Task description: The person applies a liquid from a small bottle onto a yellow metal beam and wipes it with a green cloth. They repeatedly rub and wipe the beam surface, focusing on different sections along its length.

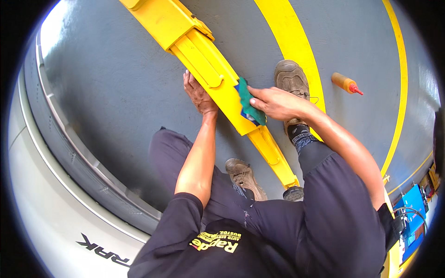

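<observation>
A yellow steel lift arm (204, 62) runs slantwise between my legs, from the top left down to a round dark pad (293, 193) at its near end. My right hand (276, 103) grips a green scouring pad (249, 103) and presses it to the arm's right side. Patches of dark blue show on the metal around the pad's edges. On the opposite side, my left hand (199, 94) lies against the arm with its fingers stretched out, holding nothing.
A silver car body (51, 185) curves along the left. On the grey floor at right lies an amber bottle (343, 82) with a red nozzle. Yellow lines (294, 34) mark the floor. Blue equipment with cables (411, 208) stands at the far right. My shoes (291, 78) flank the arm.
</observation>
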